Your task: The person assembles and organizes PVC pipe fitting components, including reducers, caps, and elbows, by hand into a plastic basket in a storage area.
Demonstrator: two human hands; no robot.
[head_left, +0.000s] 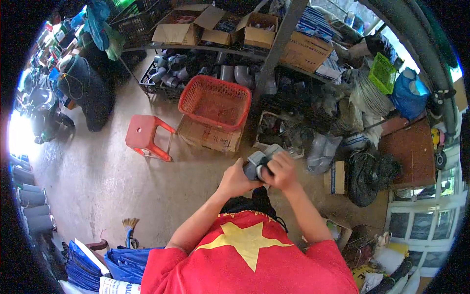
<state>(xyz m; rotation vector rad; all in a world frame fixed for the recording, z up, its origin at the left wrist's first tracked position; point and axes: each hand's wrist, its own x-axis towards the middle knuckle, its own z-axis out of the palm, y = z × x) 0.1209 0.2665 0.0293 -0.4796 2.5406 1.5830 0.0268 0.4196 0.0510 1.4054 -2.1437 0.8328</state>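
Note:
A grey plastic pipe fitting [255, 158] is held up in front of my body, just above waist height. My left hand [236, 180] grips it from the left, with the thumb up along its side and fingers beneath. On the other side, my right hand [281, 171] is closed against the fitting with curled fingers. A dark band and a pale rim show between the hands; I cannot tell if they belong to the fitting or to a separate piece. The right fingers hide part of it.
Ahead stand a red plastic basket [214, 120] on a cardboard box [208, 134] and a red stool [147, 137]. Behind them a crate [147, 78] holds grey pipe fittings, under a shelf of open boxes [176, 33]. Black coils [363, 179] lie right; blue sheeting [129, 264] lies left.

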